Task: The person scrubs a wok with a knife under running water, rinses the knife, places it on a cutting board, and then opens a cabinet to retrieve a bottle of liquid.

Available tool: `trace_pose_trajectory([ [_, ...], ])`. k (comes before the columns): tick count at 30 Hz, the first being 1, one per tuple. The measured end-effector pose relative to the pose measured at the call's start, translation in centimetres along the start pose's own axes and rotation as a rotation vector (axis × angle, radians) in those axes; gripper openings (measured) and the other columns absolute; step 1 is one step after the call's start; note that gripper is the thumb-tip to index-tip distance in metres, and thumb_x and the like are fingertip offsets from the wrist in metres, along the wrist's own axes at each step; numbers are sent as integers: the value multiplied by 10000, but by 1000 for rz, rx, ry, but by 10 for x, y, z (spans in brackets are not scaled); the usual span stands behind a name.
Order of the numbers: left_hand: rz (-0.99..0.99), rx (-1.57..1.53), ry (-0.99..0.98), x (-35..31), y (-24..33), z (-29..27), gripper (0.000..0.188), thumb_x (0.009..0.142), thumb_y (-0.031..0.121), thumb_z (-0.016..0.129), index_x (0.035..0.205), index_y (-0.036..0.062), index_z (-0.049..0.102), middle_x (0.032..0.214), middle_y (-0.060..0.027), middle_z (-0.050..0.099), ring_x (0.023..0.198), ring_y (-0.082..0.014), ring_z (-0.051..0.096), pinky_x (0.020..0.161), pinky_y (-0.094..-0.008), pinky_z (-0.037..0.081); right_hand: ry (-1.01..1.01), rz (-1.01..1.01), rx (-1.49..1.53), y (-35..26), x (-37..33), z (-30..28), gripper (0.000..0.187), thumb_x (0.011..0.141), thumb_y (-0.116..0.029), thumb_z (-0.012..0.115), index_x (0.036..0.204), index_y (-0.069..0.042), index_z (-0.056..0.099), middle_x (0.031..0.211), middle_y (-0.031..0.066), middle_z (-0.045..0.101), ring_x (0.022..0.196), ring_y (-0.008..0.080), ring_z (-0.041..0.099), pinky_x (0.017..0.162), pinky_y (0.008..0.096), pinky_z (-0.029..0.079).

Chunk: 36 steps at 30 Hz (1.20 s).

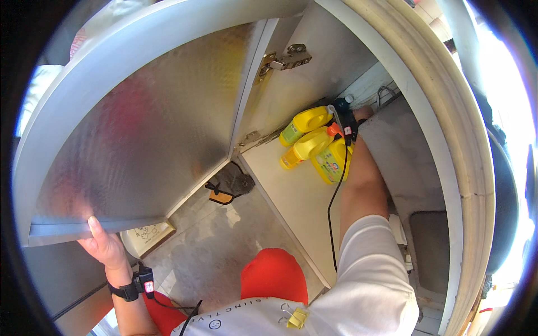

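Observation:
My left hand grips the lower edge of the open cabinet door. Its thumb lies on the shiny metal inner face, and the other fingers are out of sight behind the edge. Deep in the cabinet, my right hand reaches to the back, mostly hidden by the dark band and device on that wrist. Just beside it is a dark bottle. Close to the right forearm stand three yellow jugs: one at the back, one with an orange-red cap, and one with a green label.
Metal hinges join the door to the cabinet's side wall. A pale cabinet floor lies under the jugs. A grey sink underside crowds my right arm. Dark shoe and framed board lie on the floor tiles.

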State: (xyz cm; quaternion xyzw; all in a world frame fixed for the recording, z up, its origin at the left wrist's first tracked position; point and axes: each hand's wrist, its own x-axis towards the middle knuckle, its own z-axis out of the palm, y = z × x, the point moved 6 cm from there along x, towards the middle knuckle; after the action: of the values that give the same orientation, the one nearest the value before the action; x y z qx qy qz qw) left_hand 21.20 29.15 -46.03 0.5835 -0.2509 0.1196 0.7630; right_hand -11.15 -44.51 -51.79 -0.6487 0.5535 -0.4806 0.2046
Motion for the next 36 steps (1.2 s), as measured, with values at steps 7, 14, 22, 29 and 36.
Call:
trace_pose_trajectory([
  [7, 62, 81, -26, -2, -10, -7, 396, 968, 111, 506, 1334, -20, 429, 1352, -131, 476, 1238, -211, 450, 1074, -375, 316, 72, -90, 192, -38, -14, -27, 327, 888, -96, 599, 1202, -20, 550, 1140, 98, 582, 964, 180, 584, 786, 289, 532],
  [14, 115, 182, -102, -3, -6, -4, 292, 969, 116, 527, 1228, -11, 488, 1201, -83, 546, 1097, -171, 507, 1007, -343, 365, 102, -112, 318, -45, -52, -73, 326, 890, -99, 599, 1202, -22, 547, 1142, 97, 579, 961, 178, 584, 791, 293, 536],
  [22, 136, 89, -114, -4, -12, -4, 223, 974, 86, 508, 1179, -3, 494, 1167, -70, 538, 1074, -158, 497, 1003, -333, 360, 131, -105, 356, -44, -84, -108, 324, 893, -101, 599, 1203, -25, 544, 1145, 96, 576, 958, 177, 584, 796, 297, 542],
  [29, 118, 78, -121, -5, -11, -1, 228, 966, 65, 515, 1181, -2, 478, 1148, -67, 536, 1046, -154, 501, 985, -325, 369, 147, -102, 370, -39, -102, -135, 323, 895, -104, 599, 1204, -27, 542, 1147, 95, 574, 955, 175, 584, 801, 301, 546],
  [36, 154, 151, -128, -1, 0, 4, 155, 953, 50, 524, 1094, -7, 494, 1031, -54, 544, 923, -130, 497, 892, -295, 400, 151, -112, 380, -22, -118, -163, 322, 898, -106, 599, 1205, -29, 539, 1149, 93, 571, 952, 173, 583, 806, 304, 551],
])
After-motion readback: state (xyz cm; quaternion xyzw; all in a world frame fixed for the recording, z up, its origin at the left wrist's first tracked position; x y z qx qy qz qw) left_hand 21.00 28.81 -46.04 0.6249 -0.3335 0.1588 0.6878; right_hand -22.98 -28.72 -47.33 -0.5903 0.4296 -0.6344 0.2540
